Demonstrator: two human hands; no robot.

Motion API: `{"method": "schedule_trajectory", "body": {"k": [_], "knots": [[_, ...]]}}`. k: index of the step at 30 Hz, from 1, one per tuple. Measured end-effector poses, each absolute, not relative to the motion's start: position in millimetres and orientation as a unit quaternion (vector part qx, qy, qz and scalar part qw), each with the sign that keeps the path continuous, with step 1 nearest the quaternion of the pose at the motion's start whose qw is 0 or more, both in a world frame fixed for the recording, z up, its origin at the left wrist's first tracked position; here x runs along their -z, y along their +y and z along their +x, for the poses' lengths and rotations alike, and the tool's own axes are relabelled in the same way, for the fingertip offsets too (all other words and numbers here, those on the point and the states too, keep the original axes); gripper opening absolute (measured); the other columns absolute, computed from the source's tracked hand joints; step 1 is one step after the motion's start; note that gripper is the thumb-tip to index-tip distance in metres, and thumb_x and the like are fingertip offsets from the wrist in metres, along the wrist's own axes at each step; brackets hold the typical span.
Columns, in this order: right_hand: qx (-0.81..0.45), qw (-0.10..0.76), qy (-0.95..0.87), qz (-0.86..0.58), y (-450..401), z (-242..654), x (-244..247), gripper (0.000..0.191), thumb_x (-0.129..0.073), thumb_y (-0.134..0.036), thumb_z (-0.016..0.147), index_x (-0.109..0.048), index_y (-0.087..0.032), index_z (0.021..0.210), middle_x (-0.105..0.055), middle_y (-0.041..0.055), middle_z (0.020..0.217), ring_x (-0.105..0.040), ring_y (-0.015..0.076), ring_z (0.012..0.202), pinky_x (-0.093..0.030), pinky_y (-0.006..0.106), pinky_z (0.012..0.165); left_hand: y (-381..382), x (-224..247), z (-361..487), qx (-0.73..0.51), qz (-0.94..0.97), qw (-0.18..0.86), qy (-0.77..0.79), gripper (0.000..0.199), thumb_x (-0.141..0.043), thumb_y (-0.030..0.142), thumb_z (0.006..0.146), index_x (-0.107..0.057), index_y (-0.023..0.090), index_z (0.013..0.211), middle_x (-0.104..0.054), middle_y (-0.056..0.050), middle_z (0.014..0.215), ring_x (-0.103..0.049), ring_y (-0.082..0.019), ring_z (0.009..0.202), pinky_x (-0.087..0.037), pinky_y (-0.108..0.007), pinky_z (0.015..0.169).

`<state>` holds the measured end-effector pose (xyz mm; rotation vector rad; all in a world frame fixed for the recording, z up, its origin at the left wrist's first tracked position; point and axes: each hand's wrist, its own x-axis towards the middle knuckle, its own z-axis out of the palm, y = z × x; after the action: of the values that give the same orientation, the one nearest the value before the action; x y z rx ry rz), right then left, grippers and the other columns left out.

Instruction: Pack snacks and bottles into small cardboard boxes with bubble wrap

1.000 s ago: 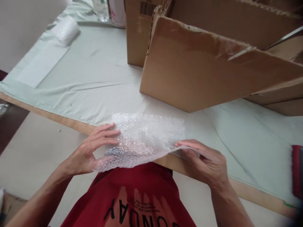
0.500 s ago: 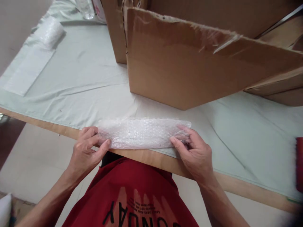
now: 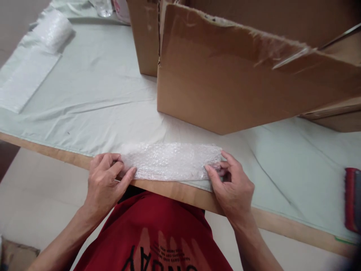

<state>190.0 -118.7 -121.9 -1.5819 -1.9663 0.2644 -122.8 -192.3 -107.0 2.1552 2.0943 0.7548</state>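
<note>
A flat, long piece of bubble wrap (image 3: 172, 161) lies along the front edge of the cloth-covered table, partly over its wooden rim. Whether anything is inside it I cannot tell. My left hand (image 3: 108, 177) grips its left end, thumb on the near side and fingers curled behind. At the right end my right hand (image 3: 232, 184) pinches the wrap between thumb and fingers, the fingers partly tucked under the plastic.
A large open cardboard box (image 3: 225, 82) stands just beyond the wrap. A bubble wrap roll (image 3: 53, 32) with a loose strip (image 3: 28, 79) lies at the far left. A red and grey object (image 3: 352, 199) sits at the right edge. The table's wooden edge (image 3: 180, 190) runs close to my body.
The view has shifted slightly. My right fingers have folded the right end of the bubble wrap inward, so it looks shorter there. My left hand keeps its hold.
</note>
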Motion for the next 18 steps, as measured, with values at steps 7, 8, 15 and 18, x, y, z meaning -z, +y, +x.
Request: {"method": "schedule_trajectory", "body": {"k": [7,8,15,18], "knots": [[-0.072,0.301,-0.74,-0.597,-118.0,210.3,116.1,0.036,-0.065,-0.037,0.1,-0.062,-0.019,0.131,-0.07,0.0036,0.091,-0.059,0.0163,0.064,-0.053,0.031,0.061,-202.1,101.5,-125.7,-0.26,0.658,-0.003,0.707,0.04,-0.071,0.034,0.093,-0.059,0.024,0.13,-0.068,-0.01,0.108,-0.064,-0.032,0.103,-0.052,-0.052,0.094],[-0.064,0.31,-0.743,-0.59,-118.7,213.8,111.0,0.032,-0.064,-0.033,0.1,-0.062,-0.019,0.13,-0.071,0.0053,0.095,-0.061,0.0173,0.067,-0.053,0.032,0.063,-203.9,96.5,-122.2,-0.275,0.649,-0.011,0.709,0.049,-0.072,0.031,0.092,-0.055,0.025,0.138,-0.067,-0.012,0.118,-0.063,-0.034,0.113,-0.051,-0.053,0.1],[-0.06,0.287,-0.864,-0.41,-124.7,167.8,81.5,0.031,-0.053,-0.01,0.1,-0.06,-0.015,0.13,-0.065,0.0169,0.136,-0.059,0.0316,0.129,-0.05,0.047,0.104,-191.4,68.7,-68.4,-0.27,0.771,0.061,0.574,0.055,-0.056,0.011,0.097,-0.047,0.027,0.149,-0.051,-0.012,0.155,-0.043,-0.033,0.149,-0.038,-0.057,0.121],[-0.085,0.194,-0.913,-0.348,-122.3,142.1,93.5,0.037,-0.049,-0.02,0.105,-0.055,-0.008,0.14,-0.054,0.0185,0.151,-0.045,0.0318,0.145,-0.044,0.047,0.114,-183.2,85.5,-59.8,-0.159,0.806,0.062,0.566,0.049,-0.052,0.025,0.103,-0.046,0.02,0.151,-0.049,-0.017,0.159,-0.035,-0.036,0.154,-0.021,-0.062,0.127]]}}
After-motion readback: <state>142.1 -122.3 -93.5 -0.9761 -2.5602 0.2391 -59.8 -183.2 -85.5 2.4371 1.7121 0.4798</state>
